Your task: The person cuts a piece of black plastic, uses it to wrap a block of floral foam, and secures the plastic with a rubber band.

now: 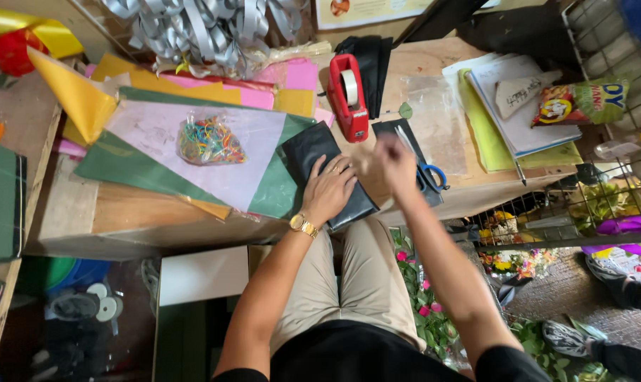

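My left hand [329,188], with a gold watch on its wrist, lies palm down on a folded black sheet [313,152] at the near edge of the wooden table [133,212]. The fingers are spread flat on it. My right hand [395,161] hovers just right of the black sheet, blurred, fingers bunched; I cannot tell whether it pinches anything. Blue-handled scissors [431,177] lie on a dark pad right beside that hand. A red tape dispenser [349,95] stands just behind both hands.
Stacked sheets of green, lilac, pink and yellow paper [193,152] cover the table's left, with a clear bag of coloured rubber bands [209,140] on top. Notebooks [518,106] and a snack bag [579,102] lie right. Silver ribbon [193,32] hangs behind. Flowers [423,297] stand below.
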